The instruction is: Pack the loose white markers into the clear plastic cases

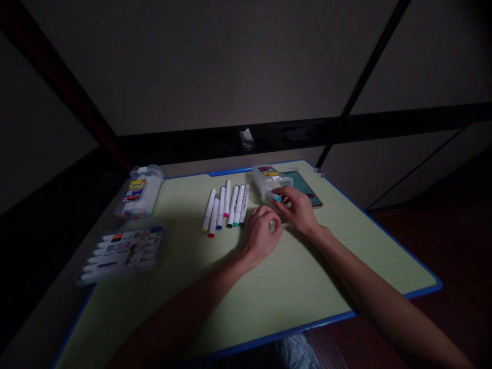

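Observation:
My left hand is curled on the pale green table, its fingers closed around the end of a white marker. My right hand pinches a marker with a blue cap at the mouth of a clear plastic marker box. Several white markers with coloured caps lie side by side just left of my hands.
Two clear marker cases stand at the table's left edge, one at the back and one nearer. A phone lies behind my right hand. The table has a blue rim. The room is dim.

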Available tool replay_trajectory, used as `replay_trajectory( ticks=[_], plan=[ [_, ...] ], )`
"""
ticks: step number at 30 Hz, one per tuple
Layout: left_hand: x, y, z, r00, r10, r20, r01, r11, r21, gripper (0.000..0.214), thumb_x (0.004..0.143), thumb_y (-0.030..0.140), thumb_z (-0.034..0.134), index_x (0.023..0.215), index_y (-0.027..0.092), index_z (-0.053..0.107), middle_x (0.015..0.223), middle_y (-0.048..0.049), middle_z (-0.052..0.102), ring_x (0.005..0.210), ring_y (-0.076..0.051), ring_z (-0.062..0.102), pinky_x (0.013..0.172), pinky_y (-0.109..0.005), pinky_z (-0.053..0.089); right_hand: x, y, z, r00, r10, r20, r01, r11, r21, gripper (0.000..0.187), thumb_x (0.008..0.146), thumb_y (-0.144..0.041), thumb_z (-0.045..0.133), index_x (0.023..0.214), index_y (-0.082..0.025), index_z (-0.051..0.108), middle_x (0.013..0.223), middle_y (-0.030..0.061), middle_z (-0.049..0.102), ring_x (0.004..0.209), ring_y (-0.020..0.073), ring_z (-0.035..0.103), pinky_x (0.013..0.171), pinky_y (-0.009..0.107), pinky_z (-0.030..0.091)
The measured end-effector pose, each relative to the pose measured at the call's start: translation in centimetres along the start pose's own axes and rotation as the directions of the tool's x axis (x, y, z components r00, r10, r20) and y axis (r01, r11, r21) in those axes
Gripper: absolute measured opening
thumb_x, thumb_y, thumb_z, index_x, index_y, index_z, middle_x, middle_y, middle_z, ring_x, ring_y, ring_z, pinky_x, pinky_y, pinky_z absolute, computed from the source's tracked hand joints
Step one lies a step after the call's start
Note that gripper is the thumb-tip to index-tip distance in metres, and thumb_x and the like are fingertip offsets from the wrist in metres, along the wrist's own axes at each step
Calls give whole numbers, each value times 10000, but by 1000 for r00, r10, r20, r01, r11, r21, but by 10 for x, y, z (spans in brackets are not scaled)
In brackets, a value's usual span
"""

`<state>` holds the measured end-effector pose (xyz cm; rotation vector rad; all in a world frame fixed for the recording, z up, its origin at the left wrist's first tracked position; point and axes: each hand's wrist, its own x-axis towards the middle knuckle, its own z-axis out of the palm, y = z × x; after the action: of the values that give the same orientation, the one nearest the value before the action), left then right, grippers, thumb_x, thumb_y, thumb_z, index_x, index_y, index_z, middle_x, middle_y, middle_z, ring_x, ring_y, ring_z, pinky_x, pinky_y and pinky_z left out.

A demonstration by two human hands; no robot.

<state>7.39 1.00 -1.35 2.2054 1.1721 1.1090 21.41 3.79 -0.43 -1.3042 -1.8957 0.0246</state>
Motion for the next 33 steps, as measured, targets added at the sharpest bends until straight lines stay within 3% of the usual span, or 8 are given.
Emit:
replay_trajectory(
  ticks=[11, 22, 33],
  plan=[
    [1, 1, -2, 1000, 0, 6, 0, 1000, -2, 136, 704, 43, 562, 685, 178, 556, 831, -10, 589, 883, -171, 511, 807, -306, 410, 1, 0, -1, 996, -36, 84, 35, 999, 7, 198, 833, -278, 510, 987, -178, 586, 822, 41, 581, 684, 143, 547, 609, 250, 434],
    [1, 0, 0, 1000, 6, -1, -6, 1000, -5, 143, 707, 40, 559, 679, 180, 551, 826, -8, 589, 882, -170, 512, 804, -306, 411, 2, -5, -4, 989, -2, 148, -2, 1000, 29, 200, 801, -189, 512, 988, -175, 583, 833, 34, 561, 603, 116, 520, 566, 233, 417],
    [1, 4, -2, 1000, -1, 13, 1, 1000, 1, 143, 710, 42, 558, 682, 182, 558, 838, -12, 592, 886, -174, 515, 810, -318, 411, 2, -1, -2, 986, -39, 163, 37, 999, 14, 250, 788, -166, 508, 1022, -185, 596, 937, 54, 564, 654, 129, 550, 620, 262, 445]
  ],
)
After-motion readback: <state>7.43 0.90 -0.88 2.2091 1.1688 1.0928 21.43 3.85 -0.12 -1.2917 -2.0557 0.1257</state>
